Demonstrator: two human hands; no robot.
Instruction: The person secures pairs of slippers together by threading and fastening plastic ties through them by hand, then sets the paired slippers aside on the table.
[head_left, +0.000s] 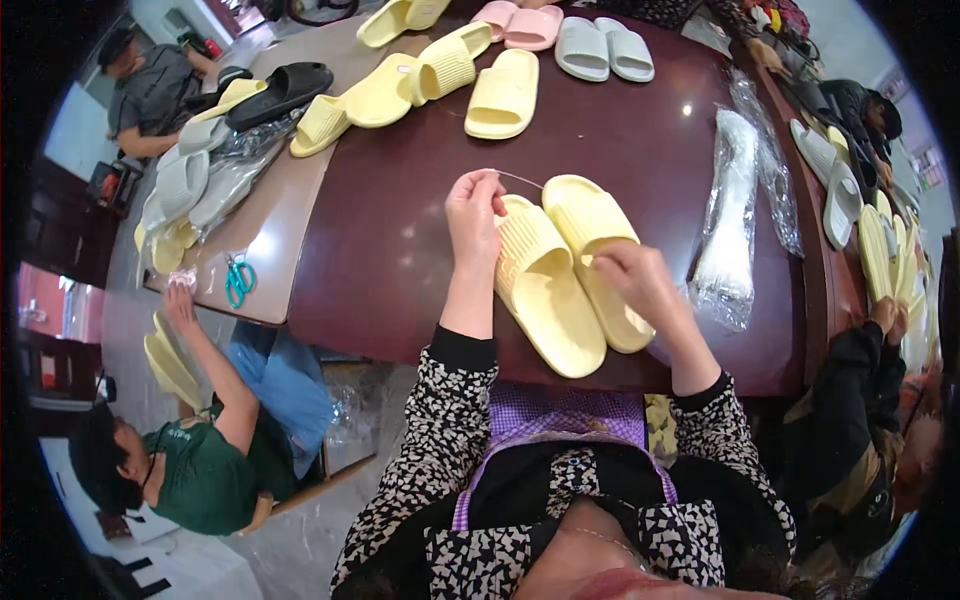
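Note:
A pair of pale yellow slide slippers with ribbed straps lies side by side in front of me, toes away. The left slipper (562,318) touches the right slipper (588,208). Beside the left slipper's toe, my left hand (474,222) is raised in a pinch on one end of a thin strand (518,178). That strand runs across to the right slipper's toe, where its other end is lost from sight. My right hand (642,284) is closed at the opening of the right slipper's strap; whatever its fingertips grip is hidden.
Yellow slippers (503,95), pink slippers (533,28) and grey slippers (605,50) line the far side of the dark red table (400,250). A clear plastic-wrapped bundle (728,220) lies right. Teal scissors (239,280) rest left. Several people work around the table.

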